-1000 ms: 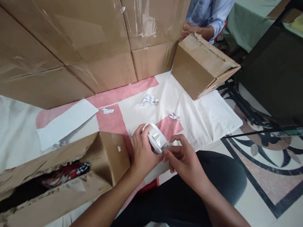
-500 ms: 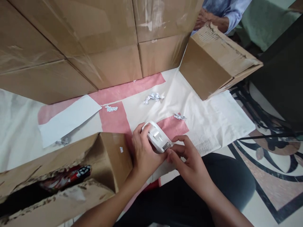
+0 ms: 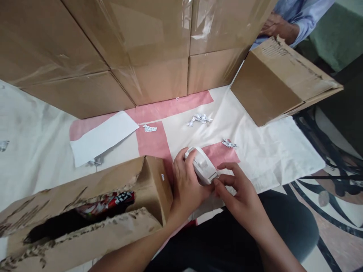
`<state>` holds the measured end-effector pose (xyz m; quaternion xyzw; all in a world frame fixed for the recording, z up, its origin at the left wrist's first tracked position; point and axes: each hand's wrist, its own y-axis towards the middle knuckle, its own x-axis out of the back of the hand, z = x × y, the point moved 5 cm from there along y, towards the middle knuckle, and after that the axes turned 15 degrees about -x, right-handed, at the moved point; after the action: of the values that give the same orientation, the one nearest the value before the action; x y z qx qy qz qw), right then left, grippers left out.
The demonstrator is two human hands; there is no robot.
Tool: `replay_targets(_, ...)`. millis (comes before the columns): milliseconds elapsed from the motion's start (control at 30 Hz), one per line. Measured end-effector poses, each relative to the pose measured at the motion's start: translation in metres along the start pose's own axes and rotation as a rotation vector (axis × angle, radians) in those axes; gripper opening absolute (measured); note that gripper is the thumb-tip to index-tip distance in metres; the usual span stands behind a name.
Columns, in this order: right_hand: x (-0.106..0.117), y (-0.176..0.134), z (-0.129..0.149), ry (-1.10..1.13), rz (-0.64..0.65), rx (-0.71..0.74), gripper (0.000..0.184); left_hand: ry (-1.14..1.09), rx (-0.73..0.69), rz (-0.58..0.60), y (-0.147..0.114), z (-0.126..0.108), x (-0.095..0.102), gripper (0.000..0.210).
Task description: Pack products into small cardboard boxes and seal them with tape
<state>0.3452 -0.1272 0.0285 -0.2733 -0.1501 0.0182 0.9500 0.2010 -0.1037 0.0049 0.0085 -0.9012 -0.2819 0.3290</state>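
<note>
While your left hand [image 3: 187,185] grips the white rounded device [image 3: 202,166] over the pink-and-white cloth [image 3: 261,147], your right hand [image 3: 241,192] has thumb and index nearly together at its end; can't tell if they pinch anything. Red-and-black packet [image 3: 106,204] inside the torn carton [image 3: 160,189]: lettering unreadable. Versus half a second ago: grip unchanged, your view's swung left.

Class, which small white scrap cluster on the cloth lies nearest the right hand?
The rightmost cluster, just beyond the right hand; the others lie farther left and farther off.
</note>
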Motion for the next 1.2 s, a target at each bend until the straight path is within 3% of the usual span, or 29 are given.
replay_targets(200,0.003,0.002,-0.012,0.111,0.031,-0.052,0.030,-0.026,0.006,-0.010,0.003,-0.003,0.002,0.093)
replay_targets(433,-0.004,0.006,0.004,0.080,0.070,-0.002,0.023,-0.047,0.033,-0.137,0.003,0.002,0.008,0.089)
replay_targets(767,-0.004,0.008,-0.008,0.188,0.128,-0.017,0.016,0.006,0.034,-0.081,0.007,0.002,0.008,0.095)
replay_targets(1200,-0.007,0.018,-0.011,0.293,0.237,-0.073,0.022,0.024,0.016,-0.068,0.005,0.004,0.006,0.091)
